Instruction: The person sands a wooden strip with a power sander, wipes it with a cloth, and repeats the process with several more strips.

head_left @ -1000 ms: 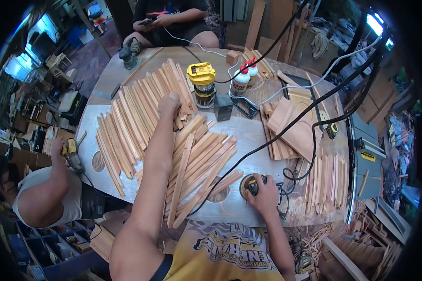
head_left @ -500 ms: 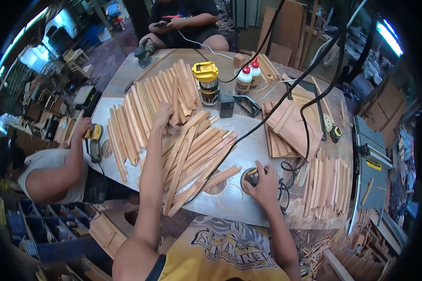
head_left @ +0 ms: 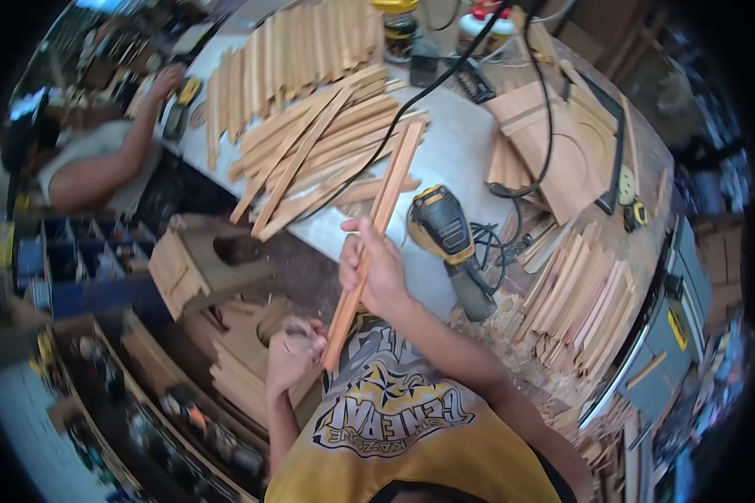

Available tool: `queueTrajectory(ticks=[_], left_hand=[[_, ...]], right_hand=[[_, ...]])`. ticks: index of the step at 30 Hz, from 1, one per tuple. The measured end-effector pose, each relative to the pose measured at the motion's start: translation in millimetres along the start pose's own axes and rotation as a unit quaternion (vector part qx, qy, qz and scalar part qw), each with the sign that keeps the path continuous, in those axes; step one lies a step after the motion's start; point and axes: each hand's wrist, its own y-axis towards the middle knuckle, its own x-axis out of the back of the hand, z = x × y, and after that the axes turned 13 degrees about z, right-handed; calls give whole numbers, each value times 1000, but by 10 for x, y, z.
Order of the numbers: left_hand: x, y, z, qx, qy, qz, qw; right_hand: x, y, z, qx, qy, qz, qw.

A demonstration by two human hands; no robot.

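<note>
I grip one wooden strip (head_left: pixel 394 184) over the tabletop (head_left: pixel 461 151) edge, right hand (head_left: pixel 379 267) closed mid-length, left hand (head_left: pixel 294 352) closed at its lower end, the sander (head_left: pixel 439 225) lying unheld at 3 o'clock and the pile (head_left: pixel 319 142) at 11 o'clock waiting.

strip (head_left: pixel 394 180): bare matt wood | sander (head_left: pixel 439 225): plastic shell, slightly glossy | tabletop (head_left: pixel 457 142): smooth, possibly laminate

Cluttered workshop, grey worktable (head_left: pixel 470 155), blue parts bins (head_left: pixel 59 256)
</note>
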Motion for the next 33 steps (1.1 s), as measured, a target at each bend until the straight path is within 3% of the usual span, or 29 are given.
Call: queueTrajectory(ticks=[1,2,4,6,7,9,10,12,14,17,19,20,22,23,24,25,26,27,28,29,31,32,33], left_hand=[[15,-72,143,24,-29,-67,997],[28,-125,230,54,-29,-115,991],[-10,-188,391,88,-36,-166,981],[-223,-115,551,29,12,-117,993],[-277,-121,572,53,-4,-5,999],[-475,-163,415,19,-49,97,994],[-398,-187,489,17,-50,104,993],[-224,-203,591,-34,-237,263,934],[-259,-207,611,-37,-234,269,933],[-316,-116,840,-50,-194,232,952],[-177,-16,848,21,64,296,953],[-280,17,845,-104,29,242,964],[-460,29,925,-104,-13,205,973],[-532,64,957,-104,-45,162,980],[-601,155,1121,-195,38,94,976],[-605,136,1110,-194,33,96,976],[-610,117,1064,-134,27,97,986],[-631,96,1054,-73,19,94,993],[-645,230,1371,-218,74,54,972],[-626,218,1385,-218,69,46,972],[-583,145,1336,13,-36,129,991],[-594,149,1244,56,-49,121,990],[-596,211,1265,59,-50,122,989]], right_hand=[[97,-82,-62,-41,56,23,997],[-169,-133,-64,-66,-78,-74,992],[-193,-291,-180,-116,-114,-43,986],[-191,-395,-295,-157,-163,-10,974],[-189,-421,-330,-163,-170,-8,972],[-196,-406,-352,-192,-166,-65,965],[-201,-400,-310,-174,-160,-80,968],[-154,-411,-252,-135,-149,-100,974],[-137,-442,-267,-91,-135,-108,981],[-253,-530,-451,-97,-191,-95,972],[-275,-557,-513,-73,-216,-83,970],[-271,-558,-518,-56,-192,-89,976],[-165,-611,-522,-40,-171,-105,979],[-16,-594,-479,-43,-310,-102,944],[93,-589,-411,-49,-440,-99,891],[182,-594,-158,38,-693,-85,715],[264,-615,167,120,-875,-55,465],[198,-637,394,137,-907,-88,387],[130,-621,579,156,-931,-117,308],[181,-570,733,153,-933,-108,308],[310,-466,949,37,-972,18,232],[325,-400,1019,35,-971,18,234],[297,-345,1095,-67,-967,-4,244]])
